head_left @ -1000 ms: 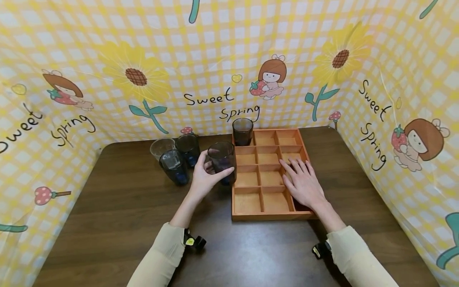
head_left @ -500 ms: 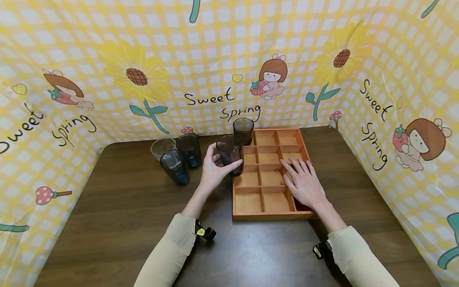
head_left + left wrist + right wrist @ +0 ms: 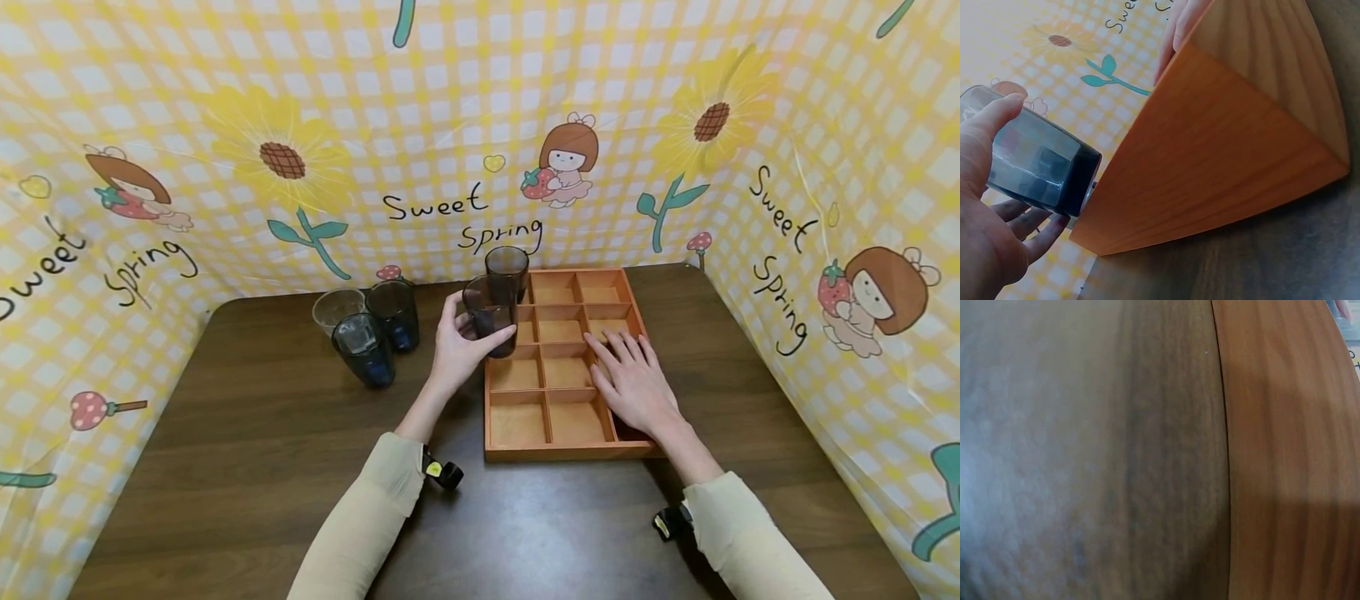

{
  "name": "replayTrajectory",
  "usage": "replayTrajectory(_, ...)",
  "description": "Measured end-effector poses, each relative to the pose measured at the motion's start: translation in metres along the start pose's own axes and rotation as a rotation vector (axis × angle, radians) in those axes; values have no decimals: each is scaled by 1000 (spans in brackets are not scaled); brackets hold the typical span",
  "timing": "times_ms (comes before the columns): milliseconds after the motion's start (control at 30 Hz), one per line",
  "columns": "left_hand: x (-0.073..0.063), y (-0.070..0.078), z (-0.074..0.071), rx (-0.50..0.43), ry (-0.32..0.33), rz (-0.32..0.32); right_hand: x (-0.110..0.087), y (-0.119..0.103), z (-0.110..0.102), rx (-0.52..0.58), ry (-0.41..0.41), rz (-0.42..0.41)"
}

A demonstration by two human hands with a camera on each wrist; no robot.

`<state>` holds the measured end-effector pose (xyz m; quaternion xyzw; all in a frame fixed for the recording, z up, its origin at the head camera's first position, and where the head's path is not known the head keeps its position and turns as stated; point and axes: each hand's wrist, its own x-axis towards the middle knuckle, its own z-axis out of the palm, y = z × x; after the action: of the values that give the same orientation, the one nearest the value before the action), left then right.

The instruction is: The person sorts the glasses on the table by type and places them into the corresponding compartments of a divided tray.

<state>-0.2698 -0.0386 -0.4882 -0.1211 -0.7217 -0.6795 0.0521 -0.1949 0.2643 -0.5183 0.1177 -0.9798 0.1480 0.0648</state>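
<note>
My left hand (image 3: 459, 354) grips a dark tinted glass (image 3: 492, 321) with the thumb on its near side, over the left edge of a wooden compartment box (image 3: 573, 451). In the left wrist view the glass (image 3: 1041, 159) is beside the top of the box's side wall (image 3: 1191, 156). Another dark glass (image 3: 507, 262) stands in the far left compartment, partly hidden behind the held one. My right hand (image 3: 637, 383) rests on the right side of the box with its fingers spread. The right wrist view shows only the table and the box's wall (image 3: 1285, 450).
Left of the box, two dark tinted glasses (image 3: 363, 350) (image 3: 393, 315) and a clear glass (image 3: 330, 307) stand close together on the dark wooden table (image 3: 247, 442). A yellow checked cloth (image 3: 427, 117) hangs behind and at both sides.
My left hand has carried the dark glass to the right and away from me, from beside the box to over its left compartments. The right hand stays where it was.
</note>
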Motion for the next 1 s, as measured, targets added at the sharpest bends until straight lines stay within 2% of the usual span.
replayTrajectory(400,15,-5,13,6,5,35,0,-1,0,6,0,0)
replayTrajectory(1000,28,-8,27,50,-5,21,0,-1,-1,-7,-5,1)
